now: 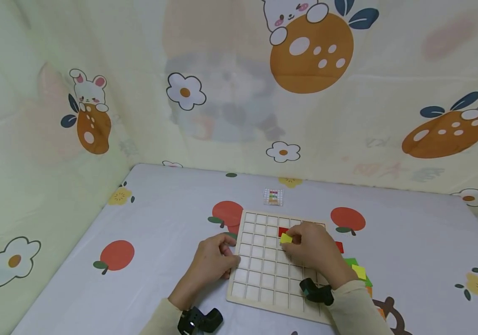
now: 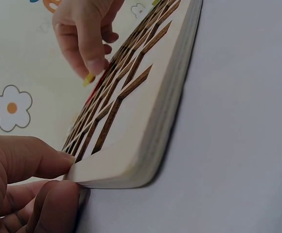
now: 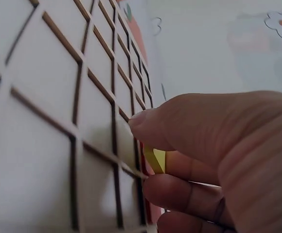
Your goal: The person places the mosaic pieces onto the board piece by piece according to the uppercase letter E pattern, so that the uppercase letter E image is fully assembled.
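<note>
At the left edge of the grid board [image 1: 269, 267], your left hand [image 1: 211, 258] has its fingers curled and its thumb upon the rim, gripping it; should this grip loosen, the board may turn. Right of the board, the loose tiles [image 1: 359, 271] lie close beside your right sleeve [image 1: 358, 302], which could push them away. Over the board's farther half, your right hand [image 1: 316, 249] is nearly closed, pinching a yellow tile [image 1: 286, 238]. This tile is tilted, just beside the red tile [image 1: 282, 231] on the board, so a hasty release might drop it crooked or disturb the red one. Beyond the board's far edge, the small printed card [image 1: 273, 197] could be misread, its squares being tiny.
</note>
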Tool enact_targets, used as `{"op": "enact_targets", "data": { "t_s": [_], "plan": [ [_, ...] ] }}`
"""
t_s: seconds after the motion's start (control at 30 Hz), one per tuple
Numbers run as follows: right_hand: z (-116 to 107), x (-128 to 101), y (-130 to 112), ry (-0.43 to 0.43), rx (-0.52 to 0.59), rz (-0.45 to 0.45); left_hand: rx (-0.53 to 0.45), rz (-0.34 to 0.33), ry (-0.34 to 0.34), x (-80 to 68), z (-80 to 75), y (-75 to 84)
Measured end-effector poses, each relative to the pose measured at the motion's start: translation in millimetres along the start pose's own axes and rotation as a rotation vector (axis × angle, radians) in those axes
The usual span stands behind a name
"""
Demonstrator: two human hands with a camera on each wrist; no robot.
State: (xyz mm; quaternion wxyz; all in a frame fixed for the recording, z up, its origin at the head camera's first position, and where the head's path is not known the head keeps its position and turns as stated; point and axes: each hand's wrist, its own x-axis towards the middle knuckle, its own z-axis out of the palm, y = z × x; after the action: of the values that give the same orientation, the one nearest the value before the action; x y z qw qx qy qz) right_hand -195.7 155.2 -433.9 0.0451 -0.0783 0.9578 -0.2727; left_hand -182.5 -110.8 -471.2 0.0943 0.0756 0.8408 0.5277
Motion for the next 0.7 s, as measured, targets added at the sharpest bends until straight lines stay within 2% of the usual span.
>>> {"op": "enact_targets", "data": {
  "t_s": [0.7],
  "plan": [
    [20,11,-18,-0.002,-0.074,-0.064,-0.02,-0.001,-0.003,-1.3,-0.4,3.2]
  ]
}}
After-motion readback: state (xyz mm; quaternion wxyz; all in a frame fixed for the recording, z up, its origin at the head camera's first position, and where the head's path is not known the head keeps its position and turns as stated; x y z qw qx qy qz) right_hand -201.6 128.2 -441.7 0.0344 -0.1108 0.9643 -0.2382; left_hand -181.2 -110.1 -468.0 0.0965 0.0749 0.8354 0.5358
